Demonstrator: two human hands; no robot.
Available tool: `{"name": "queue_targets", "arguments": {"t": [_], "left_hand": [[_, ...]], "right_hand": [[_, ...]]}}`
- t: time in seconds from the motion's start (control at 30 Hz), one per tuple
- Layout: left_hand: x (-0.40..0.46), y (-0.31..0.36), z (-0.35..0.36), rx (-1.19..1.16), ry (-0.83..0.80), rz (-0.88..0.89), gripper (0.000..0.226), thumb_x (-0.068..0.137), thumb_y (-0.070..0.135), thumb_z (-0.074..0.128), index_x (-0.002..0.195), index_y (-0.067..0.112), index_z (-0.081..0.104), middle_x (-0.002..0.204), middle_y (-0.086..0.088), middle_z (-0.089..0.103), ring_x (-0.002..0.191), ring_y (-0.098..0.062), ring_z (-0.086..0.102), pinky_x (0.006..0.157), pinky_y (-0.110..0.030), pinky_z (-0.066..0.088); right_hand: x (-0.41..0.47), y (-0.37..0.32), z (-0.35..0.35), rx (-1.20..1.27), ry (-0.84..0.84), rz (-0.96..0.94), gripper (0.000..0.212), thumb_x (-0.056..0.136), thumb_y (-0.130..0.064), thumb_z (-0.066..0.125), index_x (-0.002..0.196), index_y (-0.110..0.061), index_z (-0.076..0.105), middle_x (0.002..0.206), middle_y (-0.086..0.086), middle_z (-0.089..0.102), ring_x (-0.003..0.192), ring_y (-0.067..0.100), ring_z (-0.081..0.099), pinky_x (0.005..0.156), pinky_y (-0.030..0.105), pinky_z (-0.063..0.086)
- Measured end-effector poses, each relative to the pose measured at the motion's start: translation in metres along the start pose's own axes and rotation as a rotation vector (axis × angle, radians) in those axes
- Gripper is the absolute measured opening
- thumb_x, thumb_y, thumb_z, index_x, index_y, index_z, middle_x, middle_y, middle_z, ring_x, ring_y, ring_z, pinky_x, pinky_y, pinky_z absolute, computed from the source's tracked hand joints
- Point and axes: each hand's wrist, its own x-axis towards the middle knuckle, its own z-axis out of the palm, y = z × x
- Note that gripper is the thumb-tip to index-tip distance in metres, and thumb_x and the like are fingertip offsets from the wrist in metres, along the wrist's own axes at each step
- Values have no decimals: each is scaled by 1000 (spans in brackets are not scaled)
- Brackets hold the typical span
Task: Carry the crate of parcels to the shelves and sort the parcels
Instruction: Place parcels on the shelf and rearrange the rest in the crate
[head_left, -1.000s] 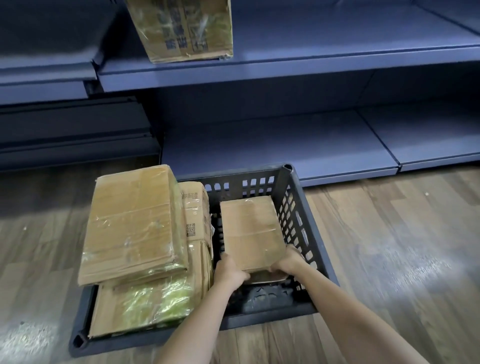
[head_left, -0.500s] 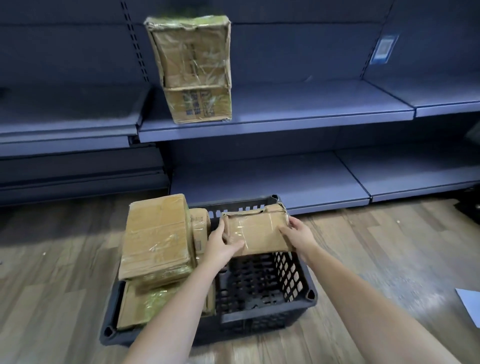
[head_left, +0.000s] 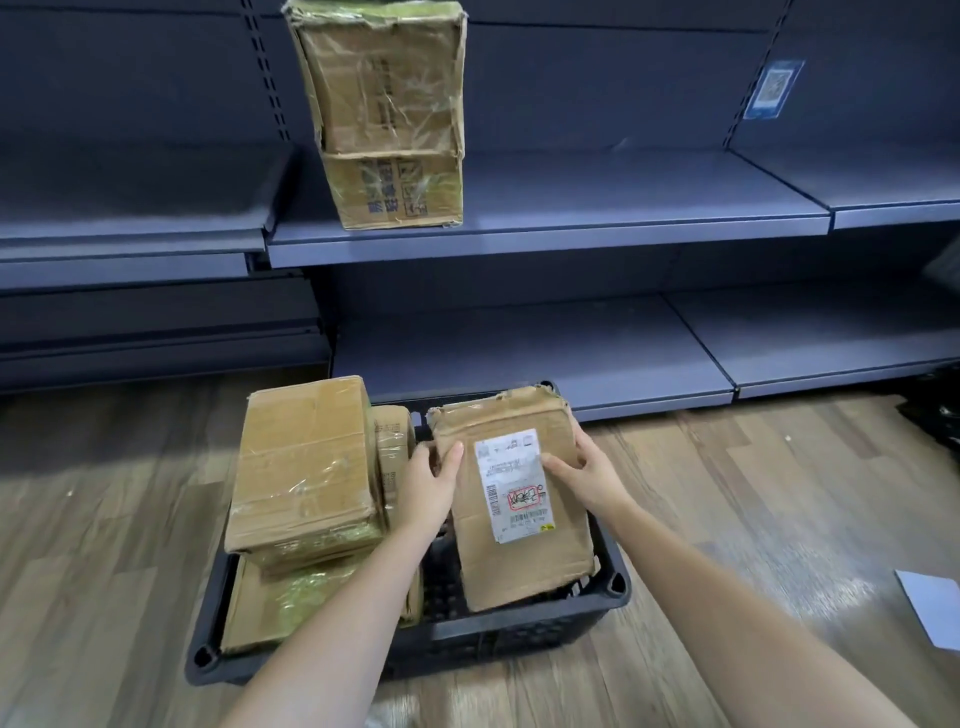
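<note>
Cardboard, worn and creased, makes up the flat brown parcel with the white shipping label (head_left: 511, 493), which is held above the right half of the dark grey slotted plastic crate (head_left: 498, 631) standing on the wood-patterned floor (head_left: 104, 519) just near of the shelves. It is judged to be light, since it is kept up by finger grips alone, and fairly stiff across its face, though its far edge is torn and crumpled and would likely give if pressed there. Hold is best taken on the two long side edges, as is done now: the left hand (head_left: 428, 488) is curled round the left edge with its thumb on the top face, and the right hand (head_left: 587, 475) grips the right edge with its thumb beside the label. Clear tape on the faces may be slippery. Red scribbling and barcodes are seen on the label. To the left in the crate, a taped brown cardboard box (head_left: 306, 462) is stacked on other parcels. On the blue-grey metal shelf (head_left: 623, 234) farther away, two battered taped cartons (head_left: 384, 119) are stacked.
</note>
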Motion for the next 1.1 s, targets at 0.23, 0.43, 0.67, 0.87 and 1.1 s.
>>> {"name": "queue_targets", "arguments": {"t": [0.23,0.43,0.67,0.87,1.1], "left_hand": [[8,-16,21,253,-58,-10,46,92,21,56,133,7,38,122,-8,57,106,-25,59,79,-28,45],[22,-36,32,268,-63,-91,26,94,15,51,119,8,51,118,-11,63,99,-24,60,73,-27,41],[35,-69,59,353,-230,-180,86,93,19,54,152,19,-7,124,-7,62,98,-21,64,77,-31,51],[53,-83,86,305,-183,-196,56,86,11,59,134,8,31,117,-10,58,104,-28,61,83,-39,52],[66,-114,101,316,-278,-107,73,81,8,62,143,18,24,139,-1,44,113,-22,57,90,-34,51]], "right_hand": [[7,18,19,-169,211,197,50,93,-29,58,135,-9,39,130,8,58,118,24,57,86,32,45],[24,40,28,-283,185,192,45,89,-22,60,130,-12,47,126,10,59,108,25,60,92,41,52],[40,72,49,-565,182,247,77,91,-15,51,152,-21,3,132,8,57,110,26,62,86,43,55],[55,87,60,-654,55,148,86,90,-10,60,152,-21,2,160,6,5,140,28,32,104,36,41],[73,109,70,-782,-47,247,87,83,-20,69,151,-18,14,160,4,-3,146,28,12,107,38,37]]}}
